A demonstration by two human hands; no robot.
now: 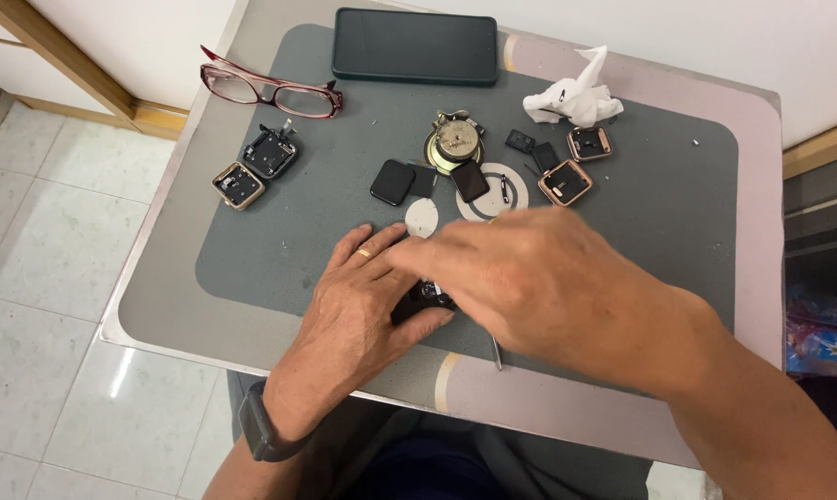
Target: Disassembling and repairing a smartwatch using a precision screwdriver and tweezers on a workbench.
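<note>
My left hand (358,301) rests on the grey mat (279,241) near the table's front edge, gripping a small black watch body (425,294) between thumb and fingers. A ring sits on one finger and a dark band on the wrist. My right hand (529,278) crosses over from the right and covers most of the watch body. A thin metal tool (497,354) pokes out under the right palm, held by that hand; its working end is hidden.
Red-framed glasses (270,91) and a dark phone (415,44) lie at the back. Watch cases (254,167), black screens (392,181), a round metal part (455,142), rose-coloured cases (566,181) and crumpled tissue (574,95) are scattered over the mat. Tiled floor lies left.
</note>
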